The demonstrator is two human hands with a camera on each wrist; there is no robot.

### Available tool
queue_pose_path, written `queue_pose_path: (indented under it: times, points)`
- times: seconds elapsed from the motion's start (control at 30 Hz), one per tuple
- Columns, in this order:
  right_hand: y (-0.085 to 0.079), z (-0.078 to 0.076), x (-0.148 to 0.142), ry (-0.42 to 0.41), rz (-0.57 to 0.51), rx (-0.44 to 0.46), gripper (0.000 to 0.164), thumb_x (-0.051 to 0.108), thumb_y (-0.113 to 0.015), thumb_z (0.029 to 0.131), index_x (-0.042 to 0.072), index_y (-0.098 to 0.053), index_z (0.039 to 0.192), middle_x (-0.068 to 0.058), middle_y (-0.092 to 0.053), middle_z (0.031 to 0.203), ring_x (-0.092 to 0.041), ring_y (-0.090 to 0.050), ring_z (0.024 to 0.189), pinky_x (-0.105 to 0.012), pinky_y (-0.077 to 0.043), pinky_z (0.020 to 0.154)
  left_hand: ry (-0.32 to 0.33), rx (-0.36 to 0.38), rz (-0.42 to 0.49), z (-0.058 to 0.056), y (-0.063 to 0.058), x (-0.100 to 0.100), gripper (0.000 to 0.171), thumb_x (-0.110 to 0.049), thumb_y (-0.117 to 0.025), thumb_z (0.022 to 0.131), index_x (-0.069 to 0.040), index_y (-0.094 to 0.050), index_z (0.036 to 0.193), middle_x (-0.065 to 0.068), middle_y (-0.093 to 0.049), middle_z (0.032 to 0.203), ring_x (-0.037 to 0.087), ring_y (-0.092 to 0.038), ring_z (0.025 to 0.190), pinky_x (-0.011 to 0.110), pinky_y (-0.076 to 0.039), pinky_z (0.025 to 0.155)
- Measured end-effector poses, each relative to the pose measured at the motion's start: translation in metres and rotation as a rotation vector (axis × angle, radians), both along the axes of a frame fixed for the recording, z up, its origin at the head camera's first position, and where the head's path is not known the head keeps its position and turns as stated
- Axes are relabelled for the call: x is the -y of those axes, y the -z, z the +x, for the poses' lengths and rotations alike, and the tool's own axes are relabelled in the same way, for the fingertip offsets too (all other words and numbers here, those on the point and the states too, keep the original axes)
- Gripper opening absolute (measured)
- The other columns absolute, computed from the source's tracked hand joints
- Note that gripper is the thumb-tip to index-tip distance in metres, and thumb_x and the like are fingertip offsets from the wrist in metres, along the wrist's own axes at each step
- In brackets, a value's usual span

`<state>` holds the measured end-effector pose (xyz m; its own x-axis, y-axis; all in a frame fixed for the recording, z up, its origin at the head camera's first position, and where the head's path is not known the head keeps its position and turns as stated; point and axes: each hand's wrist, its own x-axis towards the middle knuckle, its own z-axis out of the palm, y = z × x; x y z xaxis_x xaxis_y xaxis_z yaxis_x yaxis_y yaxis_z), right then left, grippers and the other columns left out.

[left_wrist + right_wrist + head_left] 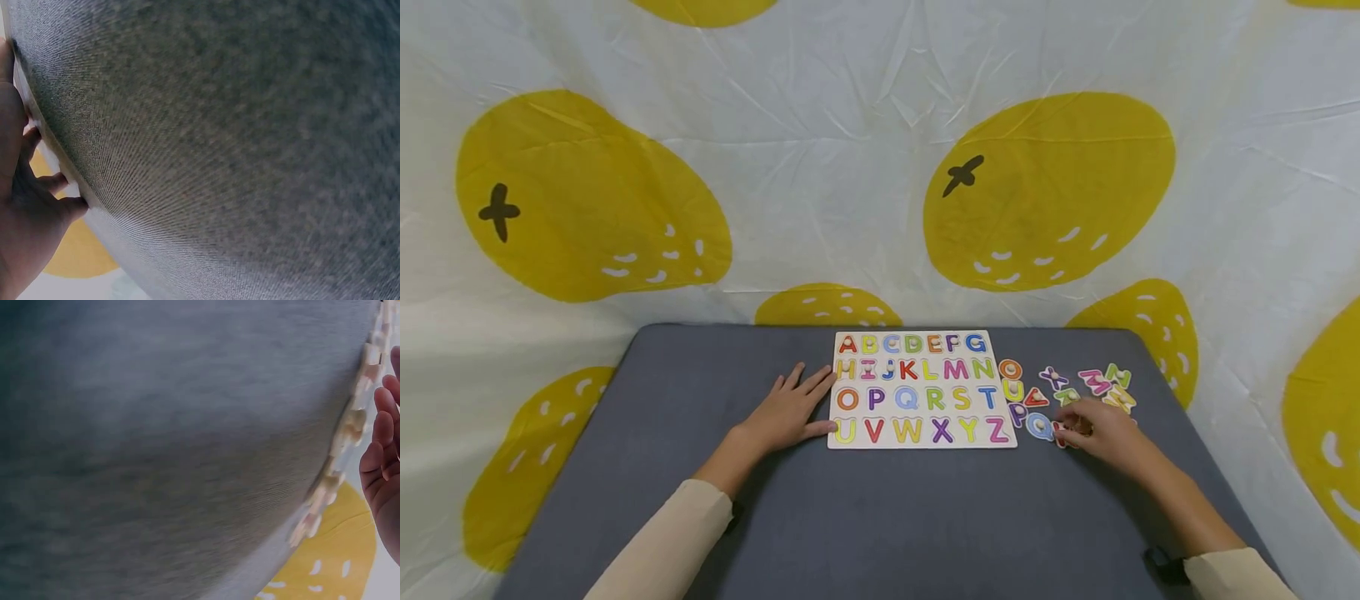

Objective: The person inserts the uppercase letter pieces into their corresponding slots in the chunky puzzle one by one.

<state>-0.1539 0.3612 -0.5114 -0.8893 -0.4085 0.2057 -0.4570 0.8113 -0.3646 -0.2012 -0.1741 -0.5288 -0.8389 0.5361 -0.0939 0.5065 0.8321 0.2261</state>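
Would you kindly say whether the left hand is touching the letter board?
Touching: the head view shows the left hand with fingers against the edge of the letter board.

A white alphabet board (889,429) lies flat, its coloured capitals running A to Z in four rows, and the left hand (782,417) rests spread against its left edge. Just past its right edge I see loose letters scattered flat: an orange O (1011,369), a yellow U (1012,390), a purple P (1018,414), a blue Q (1040,426), a purple X (1054,378) and a pink M (1095,382) among them. Beside the Q, the right hand (1101,427) pinches a red letter (1062,437), partly hidden by the fingers.
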Motion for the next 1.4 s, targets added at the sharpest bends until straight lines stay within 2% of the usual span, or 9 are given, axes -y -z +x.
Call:
queue_pose_path:
  times: [0.13,0.3,0.5,0.67,0.87,1.07,1.3,1.4]
  points:
    - [0.007,0.004,-0.005,0.000,-0.002,-0.017,0.021,0.016,-0.089,0.080,0.015,-0.077,0.097,0.015,-0.061,0.082,0.001,-0.048,0.071,-0.024,-0.043,0.062,-0.003,0.005,-0.009,-0.001,0.000,-0.001,0.090,-0.064,-0.060,0.097,-0.016,-0.027,0.166,0.007,-0.027,0.171,0.051,-0.020,0.155,0.073,-0.027,0.116]
    - [0.011,0.005,-0.006,-0.032,-0.037,-0.053,0.022,0.005,-0.088,0.077,0.013,-0.076,0.094,0.013,-0.063,0.082,0.000,-0.049,0.072,-0.024,-0.044,0.063,-0.004,0.007,-0.013,-0.001,0.000,-0.001,0.090,-0.064,-0.060,0.097,-0.016,-0.027,0.166,0.007,-0.027,0.171,0.051,-0.020,0.155,0.073,-0.026,0.116]
    - [0.004,0.003,-0.005,-0.025,-0.010,-0.030,0.020,0.006,-0.088,0.078,0.012,-0.076,0.093,0.016,-0.061,0.079,0.005,-0.047,0.070,-0.023,-0.044,0.061,0.000,0.006,-0.003,-0.002,0.001,-0.001,0.090,-0.064,-0.059,0.097,-0.017,-0.025,0.166,0.007,-0.026,0.172,0.051,-0.018,0.155,0.074,-0.025,0.116]
    - [-0.005,-0.003,0.001,-0.031,0.006,-0.074,0.019,0.007,-0.089,0.077,0.011,-0.076,0.091,0.016,-0.060,0.076,0.003,-0.048,0.068,-0.024,-0.045,0.059,-0.004,-0.002,0.001,-0.003,0.003,0.001,0.090,-0.063,-0.059,0.097,-0.016,-0.025,0.166,0.007,-0.026,0.172,0.051,-0.019,0.155,0.074,-0.025,0.116]
    - [-0.010,-0.011,0.018,-0.039,-0.018,-0.077,0.017,0.007,-0.087,0.079,0.012,-0.075,0.089,0.015,-0.060,0.075,0.000,-0.050,0.068,-0.025,-0.046,0.061,-0.010,0.008,-0.001,-0.002,0.001,0.001,0.090,-0.063,-0.061,0.097,-0.016,-0.026,0.166,0.007,-0.026,0.171,0.051,-0.018,0.155,0.073,-0.024,0.117]
    - [-0.016,-0.022,0.042,-0.024,-0.016,-0.002,0.013,0.008,-0.085,0.083,0.010,-0.075,0.091,0.012,-0.060,0.076,-0.002,-0.048,0.070,-0.024,-0.046,0.062,-0.002,0.011,0.008,0.000,0.001,-0.001,0.089,-0.063,-0.060,0.097,-0.016,-0.027,0.166,0.007,-0.027,0.171,0.051,-0.019,0.155,0.074,-0.024,0.117]
    - [-0.021,-0.040,0.080,-0.060,-0.041,0.010,0.009,0.009,-0.082,0.087,0.009,-0.076,0.093,0.008,-0.063,0.079,-0.006,-0.055,0.072,-0.027,-0.048,0.065,-0.003,0.006,0.016,0.001,-0.001,-0.002,0.089,-0.061,-0.061,0.097,-0.016,-0.027,0.165,0.008,-0.028,0.171,0.052,-0.019,0.155,0.074,-0.024,0.116]
    - [-0.023,-0.049,0.096,-0.052,-0.056,0.044,0.009,0.012,-0.081,0.089,0.008,-0.076,0.096,0.007,-0.065,0.080,-0.007,-0.056,0.073,-0.027,-0.048,0.065,-0.004,0.006,0.016,0.001,-0.001,-0.001,0.089,-0.061,-0.061,0.097,-0.015,-0.027,0.165,0.008,-0.028,0.171,0.052,-0.020,0.155,0.074,-0.025,0.116]
